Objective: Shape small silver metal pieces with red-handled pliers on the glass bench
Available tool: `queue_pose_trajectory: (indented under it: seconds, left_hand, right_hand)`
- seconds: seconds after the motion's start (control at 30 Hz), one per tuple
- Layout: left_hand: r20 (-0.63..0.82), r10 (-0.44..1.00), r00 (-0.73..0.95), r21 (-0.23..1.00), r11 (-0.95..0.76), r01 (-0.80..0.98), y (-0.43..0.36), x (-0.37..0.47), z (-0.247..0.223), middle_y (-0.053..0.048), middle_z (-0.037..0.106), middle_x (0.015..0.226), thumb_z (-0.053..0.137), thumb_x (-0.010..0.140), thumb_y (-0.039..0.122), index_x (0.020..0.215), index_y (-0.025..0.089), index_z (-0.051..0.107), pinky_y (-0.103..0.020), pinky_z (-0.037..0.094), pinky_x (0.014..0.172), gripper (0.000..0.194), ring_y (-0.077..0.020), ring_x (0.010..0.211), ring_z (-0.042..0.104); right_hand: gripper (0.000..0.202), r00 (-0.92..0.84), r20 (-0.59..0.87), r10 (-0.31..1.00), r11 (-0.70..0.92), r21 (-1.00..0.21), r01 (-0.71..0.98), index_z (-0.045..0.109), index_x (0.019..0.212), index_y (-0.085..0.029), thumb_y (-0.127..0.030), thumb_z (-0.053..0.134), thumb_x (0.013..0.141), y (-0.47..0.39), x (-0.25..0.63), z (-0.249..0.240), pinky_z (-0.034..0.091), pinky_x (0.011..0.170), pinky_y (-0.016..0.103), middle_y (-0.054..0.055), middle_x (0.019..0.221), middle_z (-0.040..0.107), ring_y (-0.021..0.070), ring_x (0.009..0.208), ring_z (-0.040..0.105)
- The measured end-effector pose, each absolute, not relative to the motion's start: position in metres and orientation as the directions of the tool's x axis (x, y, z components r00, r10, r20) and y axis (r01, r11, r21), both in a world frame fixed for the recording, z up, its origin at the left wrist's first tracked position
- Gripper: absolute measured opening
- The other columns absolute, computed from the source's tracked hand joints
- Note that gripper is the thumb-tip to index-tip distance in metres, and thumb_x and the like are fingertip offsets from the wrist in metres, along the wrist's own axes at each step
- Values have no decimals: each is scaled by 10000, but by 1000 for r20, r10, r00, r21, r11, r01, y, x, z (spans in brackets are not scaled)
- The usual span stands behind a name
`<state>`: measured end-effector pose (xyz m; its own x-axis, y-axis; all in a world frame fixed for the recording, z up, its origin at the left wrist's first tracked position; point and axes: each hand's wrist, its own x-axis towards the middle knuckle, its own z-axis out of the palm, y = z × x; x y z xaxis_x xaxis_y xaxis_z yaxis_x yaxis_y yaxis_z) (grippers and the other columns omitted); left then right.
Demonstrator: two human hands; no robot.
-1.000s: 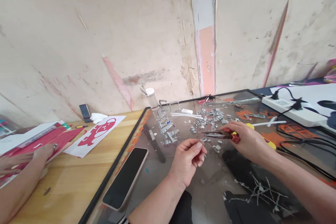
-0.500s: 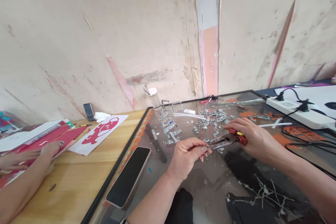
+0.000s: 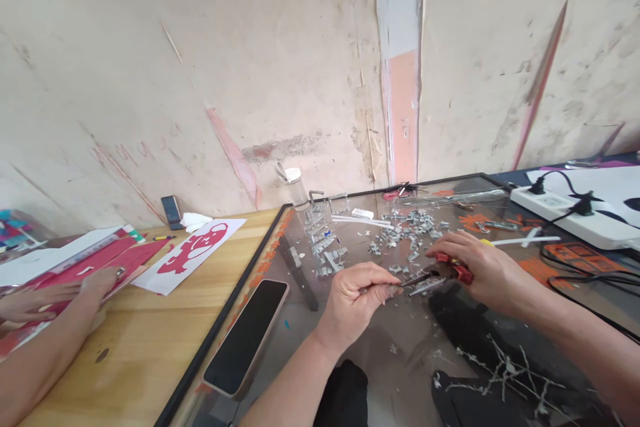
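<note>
My left hand (image 3: pixel 357 297) is pinched over the glass tabletop, its fingertips at the jaw tips of the pliers; what it holds is too small to make out. Red-handled pliers (image 3: pixel 456 268) are gripped in my right hand (image 3: pixel 470 257), with their dark jaws pointing left. Beyond my hands lies a pile of small grey metal pieces (image 3: pixel 413 230). To its left, more grey pieces (image 3: pixel 325 250) stand in a loose row. White strips (image 3: pixel 363 221) rest between the two groups.
A phone (image 3: pixel 246 337) lies left of my left arm. A clear bottle (image 3: pixel 297 189) stands by the wall. On the right are a white power strip (image 3: pixel 575 213) and black cables. Twisted wire (image 3: pixel 510 370) lies near me. At left, another person's hands (image 3: pixel 97 287) touch red paper (image 3: pixel 117 257).
The pliers have turned slightly in my right hand, and their jaws now meet my left fingertips. My left fingers look more closed. The view has shifted slightly.
</note>
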<state>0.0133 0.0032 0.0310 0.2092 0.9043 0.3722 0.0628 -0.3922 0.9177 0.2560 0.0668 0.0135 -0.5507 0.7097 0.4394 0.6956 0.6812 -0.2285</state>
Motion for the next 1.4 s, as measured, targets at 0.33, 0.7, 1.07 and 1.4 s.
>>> queue_pose_trajectory:
  seconds: [0.33,0.7,1.07,1.4]
  left_hand:
    - [379,903,203,920,-392,26,1,15,31,-61,645,710,639,756,293,766,218,748,-256,428,568,133,-124,544,532]
    - [449,871,200,894,-440,-89,3,22,19,-32,649,676,651,755,232,778,156,711,-219,449,494,99,-80,490,528]
    - [548,817,177,826,-562,38,2,19,23,-13,608,604,623,779,188,782,155,710,-224,456,558,93,-91,535,540]
    - [493,848,195,869,-493,-54,2,20,16,-20,627,686,633,774,195,794,165,708,-227,460,539,84,-84,526,544]
  right_hand:
    - [316,-522,472,710,677,-255,690,639,913,-224,-61,454,717,59,250,21,447,727,322,59,943,651,198,845,573]
    - [409,-531,523,667,691,-169,702,586,956,-224,-17,461,627,66,254,9,442,694,332,58,941,617,214,844,536]
    - [492,-523,561,642,719,-202,666,576,1033,-226,8,437,623,68,252,6,458,715,360,69,965,621,221,860,546]
    - [451,-581,487,652,752,-321,575,575,1064,-245,-39,465,678,69,251,-1,481,735,340,70,972,618,208,883,569]
